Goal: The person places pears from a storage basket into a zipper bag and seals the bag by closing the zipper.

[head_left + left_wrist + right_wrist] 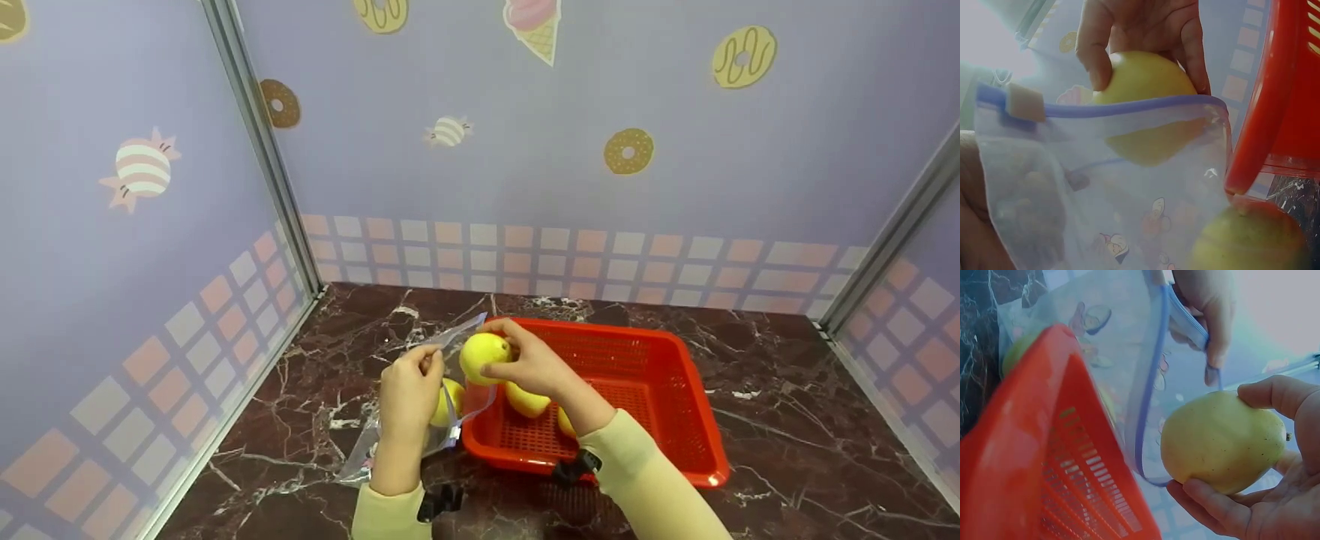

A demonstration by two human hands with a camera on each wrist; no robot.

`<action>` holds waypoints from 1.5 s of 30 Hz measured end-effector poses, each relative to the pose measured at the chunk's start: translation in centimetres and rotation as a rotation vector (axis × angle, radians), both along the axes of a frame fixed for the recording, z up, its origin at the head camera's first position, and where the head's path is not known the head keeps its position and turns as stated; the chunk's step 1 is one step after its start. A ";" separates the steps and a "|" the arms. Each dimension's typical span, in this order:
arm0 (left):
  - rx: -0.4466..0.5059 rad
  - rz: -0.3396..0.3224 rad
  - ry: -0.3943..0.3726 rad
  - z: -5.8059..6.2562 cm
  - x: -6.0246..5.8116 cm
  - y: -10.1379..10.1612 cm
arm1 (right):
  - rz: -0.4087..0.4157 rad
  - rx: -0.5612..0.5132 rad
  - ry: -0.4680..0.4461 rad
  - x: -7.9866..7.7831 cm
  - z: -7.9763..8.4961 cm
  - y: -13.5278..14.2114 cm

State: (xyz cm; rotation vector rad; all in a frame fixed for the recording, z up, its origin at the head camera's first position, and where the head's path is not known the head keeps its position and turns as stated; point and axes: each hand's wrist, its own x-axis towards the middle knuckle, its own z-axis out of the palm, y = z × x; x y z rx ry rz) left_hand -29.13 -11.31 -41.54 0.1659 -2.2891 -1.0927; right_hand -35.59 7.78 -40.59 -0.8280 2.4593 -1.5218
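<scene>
Yellow fruit (482, 358): just below centre of the head frame, held at the mouth of the clear bag (1089, 197). In the left-wrist view its lower part shows through the film; cannot tell whether it has passed the rim.

Right hand (536, 364): thumb and fingers clamped round the fruit, the stem end facing the palm. Left hand (409, 390): fingers curled, pinching the bag's edge. The two hands are apart, with the fruit between them.

Bag: blue zip strip along the mouth, whitish slider (1024, 102) at upper left of the left-wrist frame, cartoon prints on the film. A second fruit (448, 405) shows through the film, beside the left hand.

Red basket (703, 420): lower right of centre, slotted walls, just beside the bag. Two more yellow pieces visible inside, one (527, 401) below the right hand, the other (565, 424) partly hidden by the forearm.

Dark marbled tabletop (810, 450) beneath. Lavender wall (525, 180) fills the upper frame, printed with sweets and doughnuts.
</scene>
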 end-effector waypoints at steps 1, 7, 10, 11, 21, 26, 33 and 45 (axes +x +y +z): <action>0.001 0.001 0.000 0.0 0.0 0.0 | -0.001 0.004 0.008 0.1 0.0 -0.2; 0.012 0.000 -0.011 0.0 0.0 0.0 | -0.003 0.009 0.054 0.4 0.0 -1.0; 0.008 0.001 -0.010 0.0 -0.1 0.1 | -0.002 -0.011 0.052 0.6 0.1 -1.1; 0.008 0.002 -0.012 0.0 -0.1 0.1 | 0.001 -0.018 0.050 0.6 0.2 -1.1; -0.001 -0.005 0.010 -0.1 -0.1 -0.1 | 0.019 -0.020 0.022 0.7 -0.3 -2.5; 0.008 0.006 0.027 -0.1 -0.2 -0.2 | 0.002 -0.067 -0.011 0.5 -0.9 -3.6; 0.014 0.044 0.058 -0.1 -0.2 -0.1 | -0.057 -0.007 0.067 0.6 -1.8 -4.5; -0.013 0.035 0.126 -0.2 -0.3 -0.1 | -0.109 0.065 0.166 0.1 -2.6 -6.2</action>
